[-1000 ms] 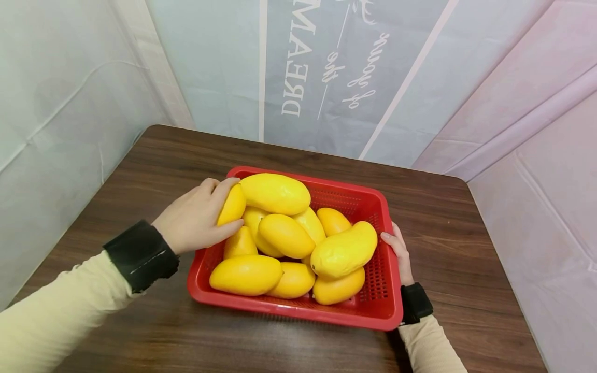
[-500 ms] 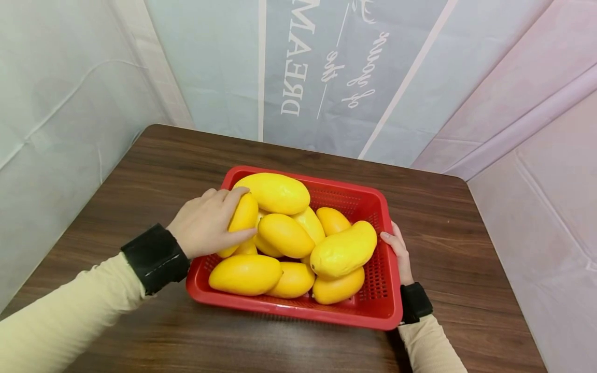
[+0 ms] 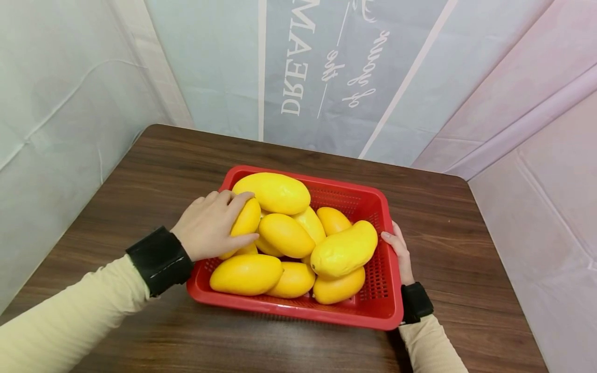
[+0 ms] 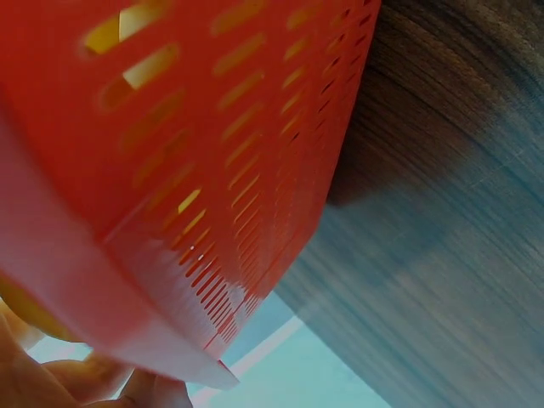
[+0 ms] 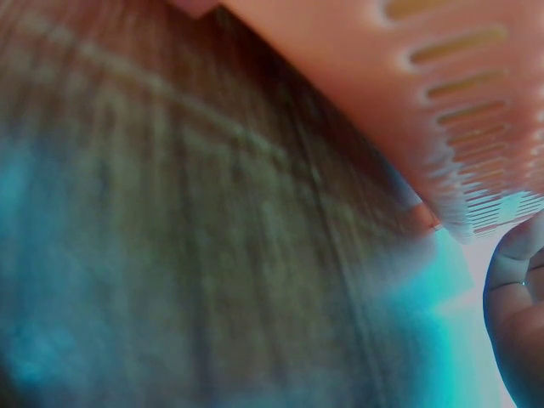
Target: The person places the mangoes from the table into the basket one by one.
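Note:
A red plastic basket (image 3: pixel 294 311) with slotted walls holds several yellow mangoes. Over its left end, my left hand (image 3: pixel 207 225) grips a mango (image 3: pixel 247 217) between thumb and fingers, and that mango overlaps others beneath it. My right hand (image 3: pixel 402 254) holds the basket's right side, thumb over the rim and the other fingers mostly hidden outside. The left wrist view shows the basket wall (image 4: pixel 255 170) from outside, with left-hand fingers (image 4: pixel 93 374) at the rim. In the right wrist view, part of my right hand (image 5: pixel 523 314) appears beside the basket wall (image 5: pixel 357 59).
The basket stands on a dark wood-grain table (image 3: pixel 158 171) with rounded far corners. Behind the table hangs a pale blue-grey cloth (image 3: pixel 224 77) printed with lettering. White sheeting (image 3: pixel 60 103) lines the left side, and pinkish sheeting (image 3: pixel 536 171) the right.
My left hand has moved right and slightly toward me, carrying the gripped mango inward from the basket's left rim. The right hand and the basket stay in place.

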`<control>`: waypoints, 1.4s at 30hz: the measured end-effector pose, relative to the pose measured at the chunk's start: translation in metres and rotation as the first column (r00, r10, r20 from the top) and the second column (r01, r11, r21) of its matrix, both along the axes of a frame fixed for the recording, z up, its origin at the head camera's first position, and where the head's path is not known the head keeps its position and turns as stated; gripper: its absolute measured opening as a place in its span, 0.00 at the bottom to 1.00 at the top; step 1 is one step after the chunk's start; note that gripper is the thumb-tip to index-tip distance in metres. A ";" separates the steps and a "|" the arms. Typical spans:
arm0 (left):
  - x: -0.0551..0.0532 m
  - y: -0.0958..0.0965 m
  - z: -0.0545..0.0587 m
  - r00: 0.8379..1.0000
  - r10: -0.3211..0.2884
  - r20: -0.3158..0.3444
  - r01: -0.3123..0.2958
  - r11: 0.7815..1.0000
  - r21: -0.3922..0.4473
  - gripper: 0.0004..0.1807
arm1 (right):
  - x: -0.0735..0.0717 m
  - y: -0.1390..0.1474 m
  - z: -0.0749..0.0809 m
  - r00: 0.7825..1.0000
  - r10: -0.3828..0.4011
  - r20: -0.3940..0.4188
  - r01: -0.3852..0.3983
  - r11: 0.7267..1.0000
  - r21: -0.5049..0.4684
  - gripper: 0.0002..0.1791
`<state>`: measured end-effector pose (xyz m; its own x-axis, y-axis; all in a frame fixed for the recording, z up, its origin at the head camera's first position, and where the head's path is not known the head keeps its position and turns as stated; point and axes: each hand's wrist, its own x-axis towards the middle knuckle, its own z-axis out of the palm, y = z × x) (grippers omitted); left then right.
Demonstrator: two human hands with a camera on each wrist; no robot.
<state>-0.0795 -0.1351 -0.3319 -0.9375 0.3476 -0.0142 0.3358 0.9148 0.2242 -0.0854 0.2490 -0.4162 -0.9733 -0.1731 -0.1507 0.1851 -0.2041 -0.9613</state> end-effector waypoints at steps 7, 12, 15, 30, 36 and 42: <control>-0.001 0.002 -0.002 1.000 0.004 0.017 -0.003 1.000 -0.010 0.44 | 0.001 0.001 -0.001 1.000 -0.003 -0.002 0.003 1.000 0.002 0.23; -0.001 0.002 -0.004 1.000 0.000 0.015 0.000 1.000 -0.017 0.45 | 0.002 0.001 -0.001 1.000 -0.010 -0.001 0.010 1.000 0.009 0.23; -0.001 0.002 -0.004 1.000 -0.004 0.009 0.004 1.000 -0.021 0.45 | 0.001 0.001 -0.001 1.000 -0.007 -0.002 0.007 1.000 0.005 0.23; 0.000 0.002 -0.005 1.000 -0.008 -0.013 0.008 1.000 -0.028 0.48 | -0.001 0.006 -0.001 1.000 0.024 0.000 -0.024 1.000 0.009 0.22; 0.001 0.001 -0.006 1.000 -0.004 -0.015 0.003 1.000 -0.020 0.48 | -0.003 0.010 0.000 0.999 0.032 -0.037 -0.030 0.999 0.037 0.21; 0.000 0.001 -0.006 1.000 0.003 -0.008 -0.003 1.000 -0.018 0.48 | -0.006 0.011 0.001 1.000 -0.003 -0.011 0.004 0.996 0.093 0.21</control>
<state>-0.0798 -0.1342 -0.3379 -0.9388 0.3443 -0.0129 0.3345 0.9197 0.2054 -0.0911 0.2600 -0.4150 -0.9757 -0.1551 -0.1550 0.1736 -0.1143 -0.9782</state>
